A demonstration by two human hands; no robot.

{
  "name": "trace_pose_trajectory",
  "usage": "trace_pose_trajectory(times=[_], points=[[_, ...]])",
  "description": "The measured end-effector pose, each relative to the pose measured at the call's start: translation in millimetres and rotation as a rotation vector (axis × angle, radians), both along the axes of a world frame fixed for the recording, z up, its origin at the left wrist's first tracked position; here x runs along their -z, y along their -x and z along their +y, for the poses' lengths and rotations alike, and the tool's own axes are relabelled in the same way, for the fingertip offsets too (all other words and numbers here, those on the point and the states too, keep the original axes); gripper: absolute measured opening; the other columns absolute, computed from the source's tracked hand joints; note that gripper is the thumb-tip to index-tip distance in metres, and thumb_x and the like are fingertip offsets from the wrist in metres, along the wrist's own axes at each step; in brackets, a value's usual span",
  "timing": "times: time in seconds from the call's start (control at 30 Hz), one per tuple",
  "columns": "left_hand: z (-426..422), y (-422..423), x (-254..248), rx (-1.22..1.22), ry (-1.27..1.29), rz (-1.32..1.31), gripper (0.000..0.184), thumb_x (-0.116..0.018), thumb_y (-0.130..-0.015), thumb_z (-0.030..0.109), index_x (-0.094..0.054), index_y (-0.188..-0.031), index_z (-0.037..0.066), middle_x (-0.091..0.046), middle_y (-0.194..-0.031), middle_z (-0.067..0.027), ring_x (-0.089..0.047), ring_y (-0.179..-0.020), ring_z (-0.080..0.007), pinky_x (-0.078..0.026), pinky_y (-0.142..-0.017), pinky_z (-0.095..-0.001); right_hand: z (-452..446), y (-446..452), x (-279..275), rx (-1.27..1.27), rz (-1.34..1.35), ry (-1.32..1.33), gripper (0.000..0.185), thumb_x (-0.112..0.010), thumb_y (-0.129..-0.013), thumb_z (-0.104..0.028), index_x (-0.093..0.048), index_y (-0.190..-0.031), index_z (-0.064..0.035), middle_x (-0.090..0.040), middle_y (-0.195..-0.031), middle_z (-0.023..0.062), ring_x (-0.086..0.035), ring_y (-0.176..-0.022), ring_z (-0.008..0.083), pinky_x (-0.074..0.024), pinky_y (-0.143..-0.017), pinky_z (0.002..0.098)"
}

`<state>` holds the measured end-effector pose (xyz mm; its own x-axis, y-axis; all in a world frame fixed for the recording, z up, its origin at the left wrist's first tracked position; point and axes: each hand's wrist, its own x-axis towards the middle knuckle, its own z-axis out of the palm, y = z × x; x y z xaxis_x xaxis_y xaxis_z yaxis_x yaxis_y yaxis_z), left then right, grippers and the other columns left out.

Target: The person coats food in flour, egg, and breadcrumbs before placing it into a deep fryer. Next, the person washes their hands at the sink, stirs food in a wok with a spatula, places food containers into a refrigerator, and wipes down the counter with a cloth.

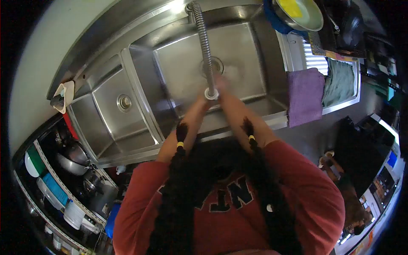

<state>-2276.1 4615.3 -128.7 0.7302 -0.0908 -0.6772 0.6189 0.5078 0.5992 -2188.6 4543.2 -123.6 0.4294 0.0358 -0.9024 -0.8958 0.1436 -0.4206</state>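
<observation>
Both forearms reach into the large basin of a stainless steel sink [238,38]. My left hand [205,97] and my right hand [221,86] are close together below the faucet's white-rimmed spout [211,93], near the drain [217,65]. The spout and motion blur hide most of the fingers, so their pose does not show. I see no object in either hand. The faucet's ribbed metal hose [202,36] curves over the basin from the back wall. Whether water is running is hard to make out.
A smaller basin with a drain [124,103] lies left. On the right are a purple cloth [305,95], a green cloth [338,82] and a metal bowl [312,20] holding something yellow. A beige caddy [65,95] sits at the left corner. Shelves with pots [73,162] stand lower left.
</observation>
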Motion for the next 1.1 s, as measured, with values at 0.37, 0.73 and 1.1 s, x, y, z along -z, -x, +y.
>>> trace_pose_trajectory(times=[0.37,0.73,1.1], points=[[13,-9,-85,-0.126,0.239,0.288,0.032,-0.064,-0.087,0.034,-0.057,-0.110,0.013,-0.063,-0.095,-0.0030,-0.063,-0.085,-0.0182,-0.055,-0.074,-0.0384,-24,39,-44,0.204,0.066,-0.452,0.026,-0.056,-0.089,-0.029,-0.059,-0.105,-0.0091,-0.062,-0.087,0.0079,-0.062,-0.074,0.0200,-0.0521,-0.064,0.0343],[32,-33,2,-0.202,0.073,-0.043,0.003,-0.061,-0.077,0.008,-0.062,-0.078,0.005,-0.058,-0.073,-0.0037,-0.060,-0.065,-0.0163,-0.048,-0.055,-0.0301,-1,66,-14,-0.148,-0.687,-0.350,0.014,-0.057,-0.089,-0.025,-0.057,-0.098,-0.0140,-0.059,-0.081,0.0011,-0.060,-0.070,0.0144,-0.0508,-0.060,0.0313],[1,-11,3,-0.310,0.001,-0.013,0.009,-0.061,-0.082,0.010,-0.063,-0.088,0.004,-0.060,-0.085,-0.0046,-0.060,-0.073,-0.0170,-0.047,-0.065,-0.0325,-9,62,-140,-0.772,-0.558,-0.111,0.083,-0.068,-0.083,-0.020,-0.020,-0.150,-0.0079,-0.039,-0.138,0.0118,-0.040,-0.125,0.0266,-0.0331,-0.103,0.0373]])
